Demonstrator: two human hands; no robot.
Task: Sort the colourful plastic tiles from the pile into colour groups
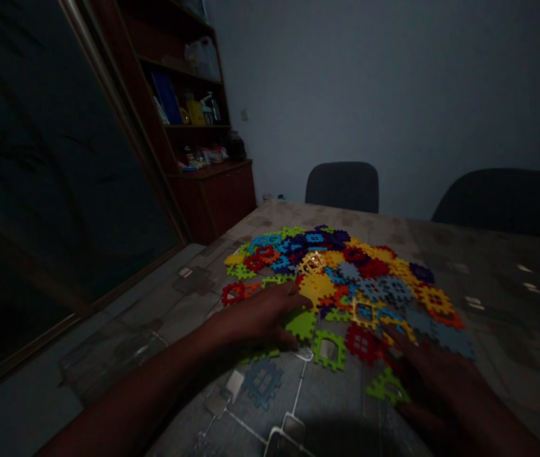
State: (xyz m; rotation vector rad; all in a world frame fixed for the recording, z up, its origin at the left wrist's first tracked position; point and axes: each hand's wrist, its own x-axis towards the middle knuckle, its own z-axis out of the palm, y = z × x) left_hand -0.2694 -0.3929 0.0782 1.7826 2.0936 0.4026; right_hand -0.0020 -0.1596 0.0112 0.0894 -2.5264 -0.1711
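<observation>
Wooden shelf cabinet (213,203) far left, bottles and books on shelves. My left hand (255,317) lies flat on pile of plastic interlocking tiles (337,279), fingers spread, not clenched, touching green tile (301,324). Pile sits on patterned table (513,355), tiles too many for exact count. Two tiles lie apart, nearer me: blue tile (263,382), small green tile (387,386). My right hand (436,387) is beside second, fingers slightly curled; dark, cannot tell if grasping. Beyond table, two chairs: dark chair (341,187), wider dark chair (503,203).

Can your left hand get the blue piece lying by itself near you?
Probably yes: the left hand is just above the blue piece, which lies apart from the pile with nothing on top of it.
</observation>
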